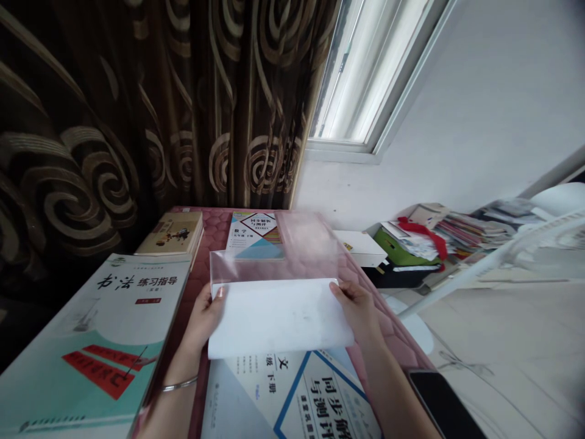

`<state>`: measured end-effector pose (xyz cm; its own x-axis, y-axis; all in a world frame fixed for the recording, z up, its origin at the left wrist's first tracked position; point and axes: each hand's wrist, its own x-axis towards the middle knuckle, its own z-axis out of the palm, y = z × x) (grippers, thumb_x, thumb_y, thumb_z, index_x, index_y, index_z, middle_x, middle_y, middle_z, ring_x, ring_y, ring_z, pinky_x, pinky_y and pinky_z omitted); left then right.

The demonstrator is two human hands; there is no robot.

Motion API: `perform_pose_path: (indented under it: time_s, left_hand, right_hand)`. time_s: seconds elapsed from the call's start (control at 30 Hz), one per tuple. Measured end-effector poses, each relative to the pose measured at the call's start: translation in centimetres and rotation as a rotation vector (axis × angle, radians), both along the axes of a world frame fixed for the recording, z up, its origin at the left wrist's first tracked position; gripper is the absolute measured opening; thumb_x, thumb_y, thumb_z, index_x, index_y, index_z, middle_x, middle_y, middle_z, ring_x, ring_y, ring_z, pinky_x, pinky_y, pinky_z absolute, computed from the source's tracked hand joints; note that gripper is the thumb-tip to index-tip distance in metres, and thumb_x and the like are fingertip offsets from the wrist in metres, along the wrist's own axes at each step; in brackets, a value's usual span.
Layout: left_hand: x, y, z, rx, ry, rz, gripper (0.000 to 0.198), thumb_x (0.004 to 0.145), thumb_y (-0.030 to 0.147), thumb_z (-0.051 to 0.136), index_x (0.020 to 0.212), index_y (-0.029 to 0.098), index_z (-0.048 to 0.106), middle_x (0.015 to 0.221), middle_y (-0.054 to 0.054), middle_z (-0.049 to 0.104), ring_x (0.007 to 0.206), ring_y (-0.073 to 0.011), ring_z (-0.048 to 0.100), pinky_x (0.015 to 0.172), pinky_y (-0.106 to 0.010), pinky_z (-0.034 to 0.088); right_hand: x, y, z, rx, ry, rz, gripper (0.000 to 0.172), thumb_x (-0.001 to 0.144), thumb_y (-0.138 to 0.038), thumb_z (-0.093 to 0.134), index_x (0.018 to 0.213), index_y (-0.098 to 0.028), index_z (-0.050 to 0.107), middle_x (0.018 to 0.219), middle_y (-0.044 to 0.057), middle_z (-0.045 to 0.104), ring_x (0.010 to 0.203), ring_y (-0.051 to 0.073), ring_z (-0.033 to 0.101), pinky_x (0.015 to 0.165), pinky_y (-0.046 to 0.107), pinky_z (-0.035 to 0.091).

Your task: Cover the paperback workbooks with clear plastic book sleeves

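As your left hand (202,317) and right hand (360,310) pinch the white rectangular paper sheet (278,317) over the near blue-and-white paper workbook (287,396), you're perhaps aligning clear plastic film (247,266) beyond; next calls for level hands.

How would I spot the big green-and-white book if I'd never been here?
Find the swirly curtain, then the pink surface below it. On its left side, beside the left hand, a big book lies face up. Unlike its neighbours, it shows large red strips.
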<state>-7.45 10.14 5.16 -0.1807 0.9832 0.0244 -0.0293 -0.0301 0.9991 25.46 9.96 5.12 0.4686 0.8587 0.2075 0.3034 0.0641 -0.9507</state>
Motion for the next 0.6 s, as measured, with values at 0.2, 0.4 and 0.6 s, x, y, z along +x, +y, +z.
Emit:
perform_pose_path:
  time_s: [0.2, 0.4, 0.6]
  left_hand:
    - [-0.08, -0.06, 0.13, 0.003, -0.006, -0.027, 0.060, 0.063, 0.065, 0.073, 0.098, 0.016, 0.069, 0.083, -0.005, 0.072, 0.068, -0.0165, 0.061, 0.059, -0.024, 0.046]
    - [-0.32, 0.01, -0.15, 0.037, 0.010, -0.040, 0.057, 0.066, 0.060, 0.074, 0.103, 0.016, 0.069, 0.099, -0.008, 0.073, 0.081, -0.0206, 0.064, 0.067, -0.027, 0.049]
    - [-0.19, -0.13, 0.21, 0.033, -0.018, -0.030, 0.057, 0.062, 0.058, 0.077, 0.101, 0.017, 0.070, 0.098, -0.008, 0.073, 0.083, -0.0223, 0.065, 0.069, -0.028, 0.050]
  right_hand:
    - [-0.05, 0.05, -0.17, 0.003, 0.110, 0.022, 0.042, 0.058, -0.058, 0.078, 0.069, -0.019, 0.066, 0.063, 0.001, 0.064, 0.058, 0.017, 0.052, 0.054, 0.029, 0.037]
    - [0.06, 0.19, -0.28, 0.004, 0.185, 0.026, 0.041, 0.055, -0.054, 0.082, 0.068, -0.019, 0.065, 0.059, 0.000, 0.062, 0.054, 0.016, 0.051, 0.053, 0.029, 0.037]
    - [0.20, 0.30, -0.47, 0.016, 0.253, 0.036, 0.044, 0.052, -0.052, 0.085, 0.075, -0.020, 0.066, 0.062, 0.001, 0.066, 0.054, 0.017, 0.054, 0.051, 0.030, 0.039]
